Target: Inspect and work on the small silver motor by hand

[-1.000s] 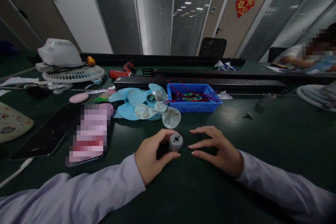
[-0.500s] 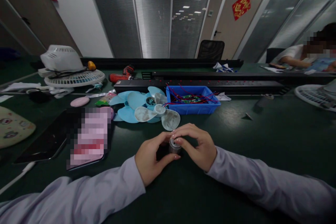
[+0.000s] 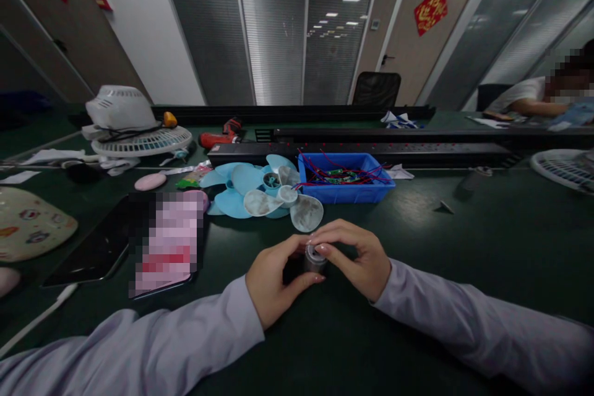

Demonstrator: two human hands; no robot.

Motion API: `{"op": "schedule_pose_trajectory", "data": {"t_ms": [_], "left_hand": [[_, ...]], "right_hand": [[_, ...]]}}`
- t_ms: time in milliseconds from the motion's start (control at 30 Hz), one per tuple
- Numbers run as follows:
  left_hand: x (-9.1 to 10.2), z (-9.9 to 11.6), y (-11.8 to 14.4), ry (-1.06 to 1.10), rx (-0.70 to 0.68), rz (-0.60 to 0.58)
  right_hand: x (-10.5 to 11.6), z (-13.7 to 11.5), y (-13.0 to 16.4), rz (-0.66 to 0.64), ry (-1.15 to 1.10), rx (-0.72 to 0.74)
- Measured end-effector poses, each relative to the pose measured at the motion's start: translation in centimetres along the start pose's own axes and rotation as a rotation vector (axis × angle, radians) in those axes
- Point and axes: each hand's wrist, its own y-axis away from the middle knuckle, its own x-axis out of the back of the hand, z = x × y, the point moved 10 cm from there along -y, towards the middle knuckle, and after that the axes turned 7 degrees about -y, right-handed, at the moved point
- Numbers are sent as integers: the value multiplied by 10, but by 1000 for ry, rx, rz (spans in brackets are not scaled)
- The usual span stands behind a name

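A small silver motor (image 3: pixel 315 260), shaped like a short cylinder, stands upright on the dark green table in front of me. My left hand (image 3: pixel 276 278) curls round its left side, thumb across the near side and fingers behind. From the right, my right hand (image 3: pixel 355 257) pinches at its top with thumb and fingertips on the rim. The motor's far side is hidden by my fingers. Just beyond my hands lie light blue fan blades (image 3: pixel 232 201), with a dusty grey fan blade (image 3: pixel 307 213) on top of them.
Behind stands a blue bin (image 3: pixel 348 193) with red and blue wires and green circuit boards. Two phones (image 3: pixel 88 253) lie at the left, near a white cable (image 3: pixel 41 320). A white fan (image 3: pixel 123 112), a red drill (image 3: pixel 216 140) and a black rail (image 3: pixel 440 151) are farther back. Someone sits at far right.
The whole view has shifted slightly, so things appear a little farther right. Both hands keep nearly the same hold on the motor.
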Motion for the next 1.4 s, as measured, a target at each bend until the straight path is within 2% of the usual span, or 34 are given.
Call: {"op": "schedule_pose_trajectory", "data": {"t_ms": [100,200,300,400,533,667,833,900,1000,1067,1200,1267,1400], "left_hand": [[0,-4,2,27,41,13],[9,-3,5,81,54,102],[23,9,9,79,-14,198],[30,14,8,17,-44,237],[31,4,0,-41,18,278],[28,4,-5,-38,14,292],[52,9,9,-96,-61,430],[57,2,17,-207,-55,386],[54,-18,29,-374,-19,223],[53,-27,36,-443,-23,157],[55,-28,39,-456,-29,138],[59,-21,34,-403,-24,204],[65,6,25,-300,-78,409]], "right_hand": [[0,1,3,-21,11,-17],[1,4,9,-38,29,-52],[-1,14,15,-71,17,-132],[-9,22,18,-150,8,-187],[-13,26,16,-181,-2,-227],[-12,25,15,-177,2,-228],[-12,27,16,-184,36,-235],[-12,28,17,-191,38,-250],[-13,28,17,-201,42,-258],[-13,29,18,-206,44,-262],[-13,28,18,-196,37,-262],[-14,28,17,-196,36,-263],[-15,28,16,-204,55,-270]]}}
